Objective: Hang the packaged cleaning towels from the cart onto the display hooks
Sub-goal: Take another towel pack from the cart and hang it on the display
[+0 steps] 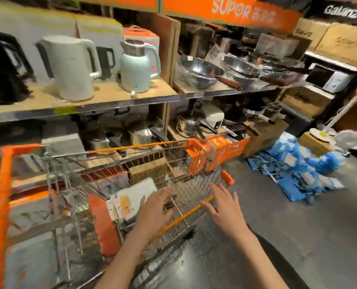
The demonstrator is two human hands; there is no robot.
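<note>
Two hands reach over the wire cart (131, 170); left hand (155, 207) and right hand (225, 207) each show a loose grip, fingers apart, holding nothing. White towel packs (131, 197) lie inside the cart, beside the left hand; blue packs (298, 163) lie heaped on the floor (298, 226).

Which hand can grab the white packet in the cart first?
Probably the left hand. Its open fingers already reach over the white packet inside the cart, while the right hand is off by the rim.

cart (194, 184) bare metal wire, orange plastic trim. shelf boards (111, 94) rough matt wood. woks (200, 71) shiny metal. white kettle (69, 65) matt plastic. blue packs (302, 163) glossy plastic film. brown boxes (340, 40) plain cardboard. floor (298, 236) smooth, slightly glossy.
</note>
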